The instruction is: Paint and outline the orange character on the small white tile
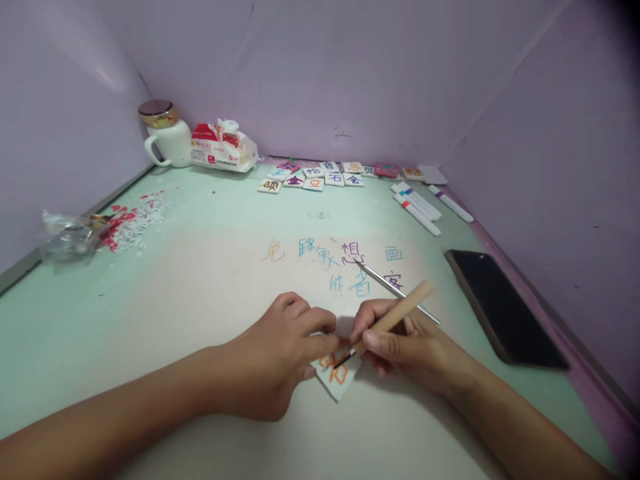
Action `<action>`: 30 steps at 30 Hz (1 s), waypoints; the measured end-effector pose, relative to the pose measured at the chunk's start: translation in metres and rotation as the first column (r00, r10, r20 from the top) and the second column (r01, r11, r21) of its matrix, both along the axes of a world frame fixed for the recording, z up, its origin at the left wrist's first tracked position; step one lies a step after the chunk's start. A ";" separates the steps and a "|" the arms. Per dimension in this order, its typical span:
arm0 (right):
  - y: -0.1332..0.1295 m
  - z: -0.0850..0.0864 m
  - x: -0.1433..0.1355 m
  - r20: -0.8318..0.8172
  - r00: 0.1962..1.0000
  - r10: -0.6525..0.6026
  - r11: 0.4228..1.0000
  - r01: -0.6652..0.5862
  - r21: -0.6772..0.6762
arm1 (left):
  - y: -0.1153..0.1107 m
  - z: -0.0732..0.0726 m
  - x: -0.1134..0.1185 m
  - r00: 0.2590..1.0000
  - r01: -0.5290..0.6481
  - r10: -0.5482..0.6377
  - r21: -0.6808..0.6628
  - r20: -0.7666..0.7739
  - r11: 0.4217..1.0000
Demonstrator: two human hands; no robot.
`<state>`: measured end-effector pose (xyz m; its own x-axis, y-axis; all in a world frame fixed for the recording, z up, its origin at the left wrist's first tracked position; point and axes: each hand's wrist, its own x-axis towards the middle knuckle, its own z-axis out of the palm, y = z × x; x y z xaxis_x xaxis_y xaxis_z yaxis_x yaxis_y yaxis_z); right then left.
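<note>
My right hand (413,347) grips a wooden-handled carving knife (400,309) like a pen. The thin dark tip of its blade meets a small white tile (339,395) that bears an orange character. At the tile's left and far edges, my left hand (280,357) holds it with closed fingers, which cover part of the character. A slim silver pen-like tool (395,288) lies just beyond my right hand. Around it, several characters in blue, purple and brown are written on the table surface (200,280).
Finished-looking character tiles (313,183) line the back wall. Markers (417,212) and a phone (505,310) lie on the right. Back left are a white mug (173,143) and a tissue pack (225,150). Red and white shavings (133,220) lie beside a clear plastic bag (73,237).
</note>
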<state>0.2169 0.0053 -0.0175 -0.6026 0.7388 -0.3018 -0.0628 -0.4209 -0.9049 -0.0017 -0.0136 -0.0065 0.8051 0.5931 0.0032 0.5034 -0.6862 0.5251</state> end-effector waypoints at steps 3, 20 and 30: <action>-0.004 -0.003 0.004 -0.072 0.992 -0.103 0.995 0.102 -0.016 | 0.002 0.001 -0.003 0.997 -0.006 0.008 -0.034 0.073 0.999; -0.044 0.006 -0.004 0.197 0.833 -0.517 0.853 0.483 0.198 | -0.038 -0.007 0.021 0.929 -0.367 0.361 0.081 0.082 0.927; -0.044 0.004 -0.004 0.196 0.838 -0.509 0.851 0.457 0.259 | -0.035 -0.005 0.018 0.932 -0.357 0.356 -0.003 0.074 0.934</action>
<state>0.2133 -0.0389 -0.0135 -0.0777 0.9742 -0.2121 0.0255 -0.2107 -0.9772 0.0167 -0.0490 -0.0118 0.5381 0.8406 0.0614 0.6767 -0.4743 0.5631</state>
